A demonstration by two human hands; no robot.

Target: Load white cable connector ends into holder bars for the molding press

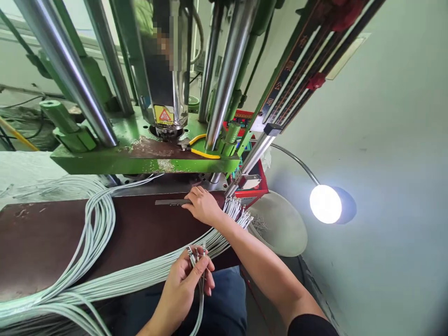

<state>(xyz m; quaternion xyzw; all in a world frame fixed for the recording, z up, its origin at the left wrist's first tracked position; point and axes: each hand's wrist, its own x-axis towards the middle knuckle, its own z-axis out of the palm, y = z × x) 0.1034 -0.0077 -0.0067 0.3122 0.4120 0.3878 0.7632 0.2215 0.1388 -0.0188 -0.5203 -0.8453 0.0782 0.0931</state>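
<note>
Press block [147, 164] is standing behind worktop [140, 224], w/ pliers [205, 153] lying on top of block. Metal strip [171, 202] is lying nr worktop's rear edge, R of ctr. Looped cables [101, 224] are curving over its L half; cable bundle [140, 275] is running along its front, w/ cable ends [238, 205] sitting at its R end. Control box [254, 192] is standing behind that end, basin [287, 228] is sitting just R of worktop, & lamp [325, 204] is hanging farther R.

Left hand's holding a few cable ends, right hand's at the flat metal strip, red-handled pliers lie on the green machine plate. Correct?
Handle colour's off: the pliers on the green machine plate have yellow handles, per the head view. Left hand, cable ends, right hand and metal strip: as you said.
</note>
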